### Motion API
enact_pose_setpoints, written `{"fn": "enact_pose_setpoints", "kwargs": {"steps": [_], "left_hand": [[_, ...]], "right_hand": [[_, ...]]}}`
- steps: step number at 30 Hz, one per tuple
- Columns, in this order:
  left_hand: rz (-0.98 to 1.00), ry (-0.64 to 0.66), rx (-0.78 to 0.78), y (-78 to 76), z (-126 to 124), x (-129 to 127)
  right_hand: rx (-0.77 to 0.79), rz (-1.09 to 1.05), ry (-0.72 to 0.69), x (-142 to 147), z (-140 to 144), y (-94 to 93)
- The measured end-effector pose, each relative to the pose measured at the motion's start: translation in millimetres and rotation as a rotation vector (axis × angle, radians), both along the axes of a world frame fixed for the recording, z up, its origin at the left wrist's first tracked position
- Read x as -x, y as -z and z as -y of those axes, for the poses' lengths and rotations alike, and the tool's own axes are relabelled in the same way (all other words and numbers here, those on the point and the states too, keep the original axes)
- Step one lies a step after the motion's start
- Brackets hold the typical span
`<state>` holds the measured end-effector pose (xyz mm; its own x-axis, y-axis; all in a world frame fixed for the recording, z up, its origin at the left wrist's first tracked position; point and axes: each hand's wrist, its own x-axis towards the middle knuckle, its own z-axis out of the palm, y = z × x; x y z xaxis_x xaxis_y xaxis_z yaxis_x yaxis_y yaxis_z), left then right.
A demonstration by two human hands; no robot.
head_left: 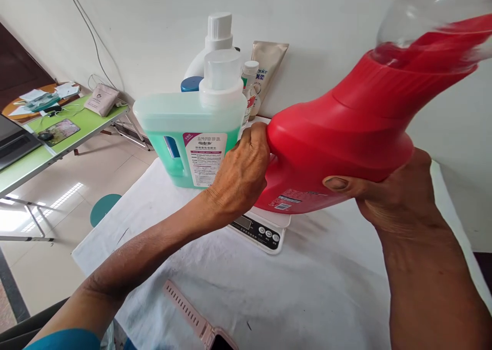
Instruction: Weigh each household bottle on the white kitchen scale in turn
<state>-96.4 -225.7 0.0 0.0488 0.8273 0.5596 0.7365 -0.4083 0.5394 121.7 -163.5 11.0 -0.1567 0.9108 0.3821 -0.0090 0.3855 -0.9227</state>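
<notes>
Two grips, left hand (244,170) and right hand (400,186) on opposite sides, presumably balance a bulky, tilted, clear-capped red plastic bottle (326,140).

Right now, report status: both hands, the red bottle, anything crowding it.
Left hand gripping red bottle; right hand holding its shoulder. Red bottle tilted above scale, contact unclear. Green bottle close by left hand.

Dark laptop (17,140) on a green desk (86,123)
</notes>
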Motion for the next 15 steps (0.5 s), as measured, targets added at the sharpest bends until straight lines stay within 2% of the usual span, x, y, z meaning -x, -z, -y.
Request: {"fn": "enact_pose_setpoints", "kwargs": {"steps": [3,7,12,15], "left_hand": [[0.011,0.019,-0.023,-2.5,0,-5],[0.08,-0.015,-0.13,-10.4,7,-15],[-0.071,-0.043,-0.311,-23.7,42,-13],[-0.078,-0.046,-0.406,-18.2,68,-1]], "right_hand": [[-0.01,0.022,0.003,-2,-3,0.6],[-0.012,0.059,-0.001,-4,-3,-1.0],[0.056,0.14,0.001,-9,-1,-4.8],[0.099,0.162,-0.034,-14,0,-5.6]]}}
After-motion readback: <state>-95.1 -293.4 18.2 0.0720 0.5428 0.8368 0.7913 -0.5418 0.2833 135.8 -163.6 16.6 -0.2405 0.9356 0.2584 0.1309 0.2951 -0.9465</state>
